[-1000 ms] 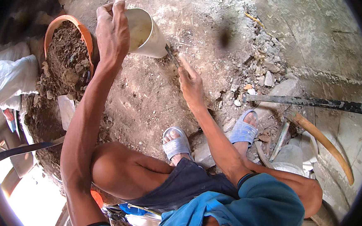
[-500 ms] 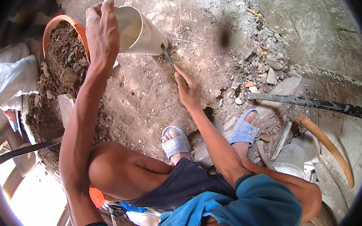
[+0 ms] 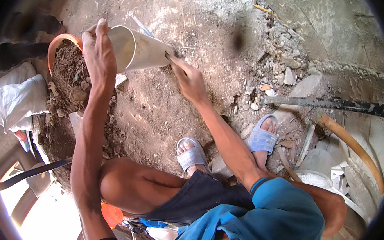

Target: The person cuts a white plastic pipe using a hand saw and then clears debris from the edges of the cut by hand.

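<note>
A wide off-white plastic pipe (image 3: 152,52) lies tilted over the dirt floor, its hollow mouth turned to the left. My left hand (image 3: 100,57) is closed on the rim at that mouth; the hand hides part of the edge. At the opposite end, my right hand (image 3: 190,79) grips a slim dark tool (image 3: 167,56), whose tip meets the pipe's wall. Most of the tool is hidden by my fingers, so its kind cannot be made out. Just left of my left hand stands an orange-rimmed bucket (image 3: 64,36) heaped with dark soil and rubble.
White sacks (image 3: 19,99) lie at the far left. Broken stones (image 3: 286,77) line the wall on the right, with a dark metal bar (image 3: 327,105) and a curved wooden handle (image 3: 356,149). A whitish bucket (image 3: 313,167) sits beside my right leg. My sandalled feet rest on the dirt.
The pipe has shifted left and a little nearer, along with both hands. Less of the dark tool shows now. A pale strip has come into sight behind the pipe.
</note>
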`<state>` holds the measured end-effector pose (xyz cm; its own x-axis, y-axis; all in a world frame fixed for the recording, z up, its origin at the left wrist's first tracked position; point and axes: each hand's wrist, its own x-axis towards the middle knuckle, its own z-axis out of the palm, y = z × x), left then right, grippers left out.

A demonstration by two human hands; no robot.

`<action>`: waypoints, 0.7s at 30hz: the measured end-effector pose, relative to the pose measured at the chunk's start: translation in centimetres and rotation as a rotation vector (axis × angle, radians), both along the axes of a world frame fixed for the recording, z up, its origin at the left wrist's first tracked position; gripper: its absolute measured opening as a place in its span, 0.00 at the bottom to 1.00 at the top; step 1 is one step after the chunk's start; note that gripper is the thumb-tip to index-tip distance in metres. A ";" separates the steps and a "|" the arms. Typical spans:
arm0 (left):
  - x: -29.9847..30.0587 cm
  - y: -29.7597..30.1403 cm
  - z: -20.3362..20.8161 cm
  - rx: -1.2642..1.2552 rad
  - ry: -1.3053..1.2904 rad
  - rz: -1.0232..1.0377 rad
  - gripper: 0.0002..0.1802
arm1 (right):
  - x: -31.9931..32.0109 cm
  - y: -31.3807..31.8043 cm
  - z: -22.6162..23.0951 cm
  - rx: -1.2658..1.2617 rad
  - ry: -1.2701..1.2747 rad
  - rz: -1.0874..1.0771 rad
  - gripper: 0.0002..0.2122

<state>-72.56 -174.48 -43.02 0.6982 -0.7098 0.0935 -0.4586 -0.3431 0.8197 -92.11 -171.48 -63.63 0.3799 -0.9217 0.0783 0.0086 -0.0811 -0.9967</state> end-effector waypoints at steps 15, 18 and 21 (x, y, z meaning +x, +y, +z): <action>-0.3 0.2 0.2 -0.002 0.068 0.024 0.36 | -1.3 -2.7 5.0 0.281 0.105 0.127 0.23; 0.0 0.3 0.3 0.022 0.022 0.025 0.36 | -0.6 -2.3 5.2 0.286 0.105 0.136 0.20; 0.7 0.3 0.7 0.030 0.048 0.015 0.36 | -4.8 2.1 4.2 0.142 0.158 0.080 0.22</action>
